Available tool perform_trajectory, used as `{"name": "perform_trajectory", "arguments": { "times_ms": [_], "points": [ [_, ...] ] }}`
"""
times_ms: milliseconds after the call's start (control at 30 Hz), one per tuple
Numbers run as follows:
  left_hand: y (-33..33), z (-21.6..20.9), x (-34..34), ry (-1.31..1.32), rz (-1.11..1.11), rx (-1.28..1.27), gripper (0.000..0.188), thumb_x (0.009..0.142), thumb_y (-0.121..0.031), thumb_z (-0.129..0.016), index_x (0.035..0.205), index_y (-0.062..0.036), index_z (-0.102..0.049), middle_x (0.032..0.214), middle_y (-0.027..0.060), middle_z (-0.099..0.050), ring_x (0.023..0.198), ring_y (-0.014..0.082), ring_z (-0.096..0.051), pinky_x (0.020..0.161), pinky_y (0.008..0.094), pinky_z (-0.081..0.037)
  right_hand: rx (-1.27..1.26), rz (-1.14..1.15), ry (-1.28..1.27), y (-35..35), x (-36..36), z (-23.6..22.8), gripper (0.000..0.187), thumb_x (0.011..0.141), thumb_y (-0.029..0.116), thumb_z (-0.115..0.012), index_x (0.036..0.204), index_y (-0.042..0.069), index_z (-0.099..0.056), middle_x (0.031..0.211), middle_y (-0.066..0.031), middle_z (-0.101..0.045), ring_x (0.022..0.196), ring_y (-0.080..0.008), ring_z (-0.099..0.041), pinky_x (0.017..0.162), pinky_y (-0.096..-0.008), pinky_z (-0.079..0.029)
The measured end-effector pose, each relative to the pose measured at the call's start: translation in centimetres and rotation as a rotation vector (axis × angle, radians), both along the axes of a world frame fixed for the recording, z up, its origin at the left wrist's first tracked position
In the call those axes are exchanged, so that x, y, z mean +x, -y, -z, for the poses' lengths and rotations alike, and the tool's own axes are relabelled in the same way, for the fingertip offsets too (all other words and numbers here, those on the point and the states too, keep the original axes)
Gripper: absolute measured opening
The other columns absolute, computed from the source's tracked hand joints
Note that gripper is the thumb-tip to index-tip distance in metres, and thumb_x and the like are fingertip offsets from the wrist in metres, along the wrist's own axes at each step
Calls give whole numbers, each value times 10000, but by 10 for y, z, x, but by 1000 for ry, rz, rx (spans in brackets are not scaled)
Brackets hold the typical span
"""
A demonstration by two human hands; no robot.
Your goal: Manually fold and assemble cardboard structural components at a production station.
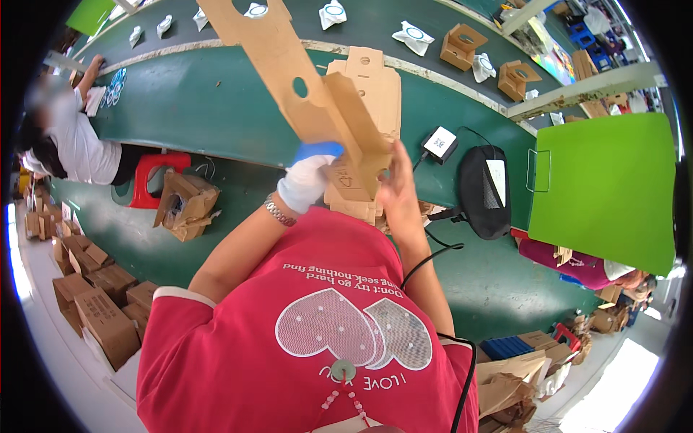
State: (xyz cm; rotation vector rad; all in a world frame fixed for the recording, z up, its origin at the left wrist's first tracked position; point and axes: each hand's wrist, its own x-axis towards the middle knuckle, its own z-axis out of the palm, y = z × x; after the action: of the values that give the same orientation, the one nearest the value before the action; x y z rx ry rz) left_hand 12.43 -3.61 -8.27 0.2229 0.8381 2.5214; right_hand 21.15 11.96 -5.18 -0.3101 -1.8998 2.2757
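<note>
Green table, dark belt beyond; left fingers grip brown cardboard, right fingers touching, grip unclear

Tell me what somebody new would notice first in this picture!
Probably the big brown cardboard, up in the middle between the person's white-gloved left grip and bare right grip. Next, the bright green panel on the right and the red shirt with two pale hearts at the bottom.
</note>
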Motion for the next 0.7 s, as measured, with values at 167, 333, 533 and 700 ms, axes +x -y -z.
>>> {"name": "perform_trajectory", "arguments": {
  "times_ms": [167,333,533,700],
  "points": [
    [-16,8,15,164,70,17,311,930,-140,-597,1231,-63,-583,1186,51,-614,1135,179,-583,990,346,-468,211,5,17,2,9,6,1046,683,213,-908,1432,-17,-215,1364,-167,-395,1266,-257,-464,1058,-373,-410],
    [-14,22,6,213,93,122,419,962,-280,-575,1322,-75,-513,1263,60,-582,1184,212,-569,1048,401,-440,210,-60,72,-1,9,7,972,681,281,-913,1381,-21,-310,1357,-161,-421,1302,-249,-424,1107,-375,-345],
    [13,1,22,341,396,-44,845,964,-709,-272,1561,-111,-230,1564,128,-342,1405,281,-389,1168,458,-313,-77,-75,-35,-11,2,4,812,967,464,-555,1545,6,-216,1505,-131,-372,1411,-247,-342,1168,-359,-259],
    [63,29,35,-176,492,-524,551,1055,-327,-455,1487,-6,-337,1465,114,-468,1334,191,-466,1114,343,-371,-263,-174,159,-11,14,10,510,986,129,-507,1472,4,-415,1481,-67,-405,1385,-184,-386,1135,-308,-299]
  ]
}}
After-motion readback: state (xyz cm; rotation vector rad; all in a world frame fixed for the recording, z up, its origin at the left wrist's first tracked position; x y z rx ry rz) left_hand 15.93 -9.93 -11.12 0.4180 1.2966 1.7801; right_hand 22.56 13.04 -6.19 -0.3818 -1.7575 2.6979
